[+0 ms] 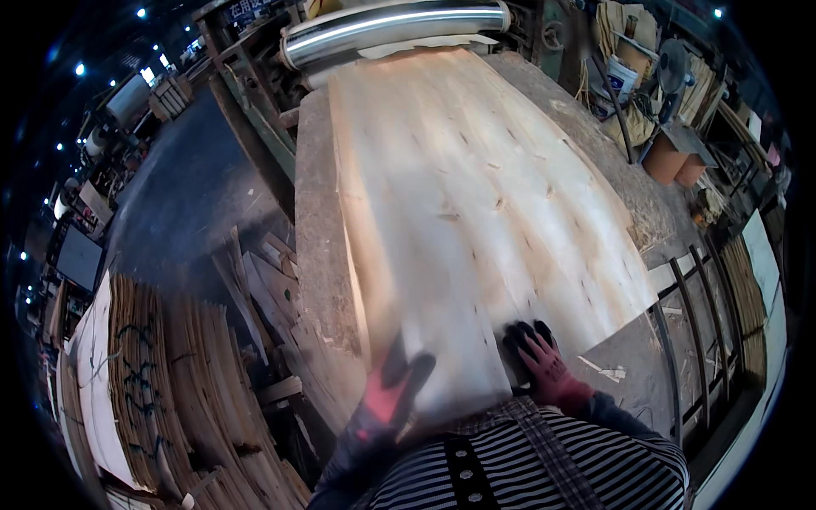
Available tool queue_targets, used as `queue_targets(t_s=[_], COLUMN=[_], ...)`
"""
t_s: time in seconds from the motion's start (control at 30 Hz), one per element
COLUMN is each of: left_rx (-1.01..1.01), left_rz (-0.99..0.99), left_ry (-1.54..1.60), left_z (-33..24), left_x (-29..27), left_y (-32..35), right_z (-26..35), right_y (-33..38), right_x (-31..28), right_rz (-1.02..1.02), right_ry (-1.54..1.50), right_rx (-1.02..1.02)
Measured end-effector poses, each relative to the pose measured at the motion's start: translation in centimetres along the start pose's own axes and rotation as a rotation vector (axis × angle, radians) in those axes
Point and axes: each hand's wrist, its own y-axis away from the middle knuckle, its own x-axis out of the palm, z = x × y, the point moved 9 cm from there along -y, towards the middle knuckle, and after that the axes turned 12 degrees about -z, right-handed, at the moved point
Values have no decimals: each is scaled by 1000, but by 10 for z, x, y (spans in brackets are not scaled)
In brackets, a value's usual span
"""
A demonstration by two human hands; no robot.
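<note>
A broad sheet of pale wood veneer (501, 238), wavy and dotted with knots, stretches over the table from my body to a shiny metal roller (399, 30) at the far end. My left hand (395, 387), in a pink glove with dark fingers, is at the sheet's near left edge, somewhat blurred, its fingers apart. On the near right part of the veneer, my right hand (548, 370) in a matching glove lies with fingers spread. Beside its fingers the near edge shows a dark notch. Neither hand shows a grip on the sheet.
Stacked veneer sheets (161, 382) stand at the lower left, with loose wood strips (268, 297) beside the table. To the right are a metal rack (701, 331), a cardboard box (671, 157), a white bucket (620, 81) and a fan (671, 66). Wood scraps (608, 371) lie near my right hand.
</note>
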Motion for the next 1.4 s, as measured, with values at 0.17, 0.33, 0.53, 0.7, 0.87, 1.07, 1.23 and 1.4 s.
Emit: queue_targets(t_s=[0.17,0.33,0.53,0.7,0.87,1.07,1.23,1.4], left_rx=[-113,298,535,252,301,45,112,218], left_rz=[-160,-287,-381,-456,-425,-319,-217,-218], left_ry=[158,-125,-576,-653,-1082,-909,-733,-973], left_z=[2,-4,8,55,102,181,192,114], left_x=[-34,-55,-74,-89,-76,-97,-105,-83], left_y=[5,-43,-84,-79,-34,-32,-35,-36], right_z=[34,33,-29,-97,-165,-110,-45,-2], right_y=[7,-53,-112,-218,-312,-327,-238,-120], right_x=[-5,-11,3,1,36,23,30,29], right_rz=[-26,-13,-55,-276,-310,-478,-206,32], right_ry=[42,67,108,128,265,268,131,56], right_rx=[-259,-237,-244,-273,-69,53,-86,-168])
